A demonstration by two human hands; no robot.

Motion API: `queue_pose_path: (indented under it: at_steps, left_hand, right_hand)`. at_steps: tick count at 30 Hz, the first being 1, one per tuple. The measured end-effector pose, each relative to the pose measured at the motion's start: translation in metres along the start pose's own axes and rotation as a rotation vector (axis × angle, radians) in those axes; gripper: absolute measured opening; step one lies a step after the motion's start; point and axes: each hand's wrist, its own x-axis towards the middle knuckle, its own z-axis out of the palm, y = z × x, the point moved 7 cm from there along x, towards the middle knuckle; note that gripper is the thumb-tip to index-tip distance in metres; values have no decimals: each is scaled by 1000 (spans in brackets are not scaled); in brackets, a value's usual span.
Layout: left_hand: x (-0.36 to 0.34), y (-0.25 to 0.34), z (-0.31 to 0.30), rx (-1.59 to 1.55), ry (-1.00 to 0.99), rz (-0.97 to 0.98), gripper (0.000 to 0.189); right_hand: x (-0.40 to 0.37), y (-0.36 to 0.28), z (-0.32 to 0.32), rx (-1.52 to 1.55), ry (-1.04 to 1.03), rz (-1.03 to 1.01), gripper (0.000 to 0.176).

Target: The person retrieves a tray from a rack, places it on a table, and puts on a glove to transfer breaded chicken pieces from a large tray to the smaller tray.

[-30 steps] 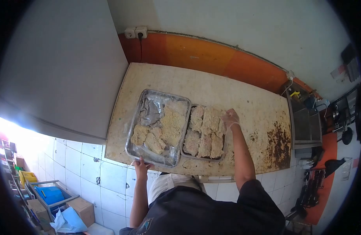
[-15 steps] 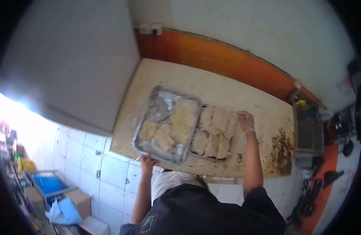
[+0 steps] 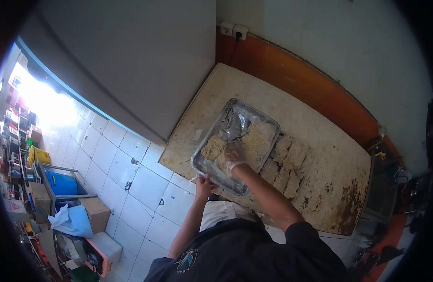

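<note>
A metal tray (image 3: 235, 115) lined with plastic film sits on the worn counter (image 3: 291, 98) and holds several breaded pieces (image 3: 257, 140). My left hand (image 3: 203, 184) grips its near rim. My right hand (image 3: 235, 155), in a thin clear glove, rests on a breaded piece in this tray. Whether it grips the piece cannot be made out. A second, darker tray (image 3: 291, 185) lies just to the right, filled with more breaded pieces (image 3: 291, 160).
A grey cabinet side (image 3: 132, 61) stands left of the counter. An orange wall band (image 3: 296, 75) with a socket (image 3: 234, 30) runs behind it. On the white tiled floor (image 3: 132, 164) to the left are a blue bin (image 3: 61, 183) and a cardboard box (image 3: 96, 214).
My right hand has moved from the far right edge of the dark tray across to the breaded pieces in the film-lined tray. The view has swung to the right. My left hand stays on the rim.
</note>
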Motion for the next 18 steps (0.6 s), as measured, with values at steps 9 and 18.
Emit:
queue_pose_path:
  at_steps: [9, 18]
  left_hand:
    - [-3, 4, 1, -26, -12, 6, 26]
    - [-4, 7, 1, 82, -69, -17, 33]
  right_hand:
    - [-44, 5, 10, 824, -15, 532, 63]
    - [-162, 129, -47, 1279, 538, 948, 61]
